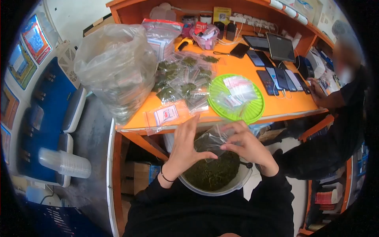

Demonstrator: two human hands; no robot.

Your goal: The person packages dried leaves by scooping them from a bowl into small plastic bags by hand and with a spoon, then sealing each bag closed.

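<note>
The right hand (252, 147) pinches a clear bag (211, 140) above the tub (215, 193) — likely so spills land inside — while the left hand (182, 147) spreads wide at its edge, perhaps steadying it.

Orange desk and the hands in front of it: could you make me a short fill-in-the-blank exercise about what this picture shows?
1. The right hand holds a clear plastic ____ over the tub.
2. The round tray on the desk is coloured ____.
3. The dark wristband is on the person's ____ wrist.
4. In this view, the phones lie to the ____ of the round tray.

Missing words: bag; green; left; right.
</note>
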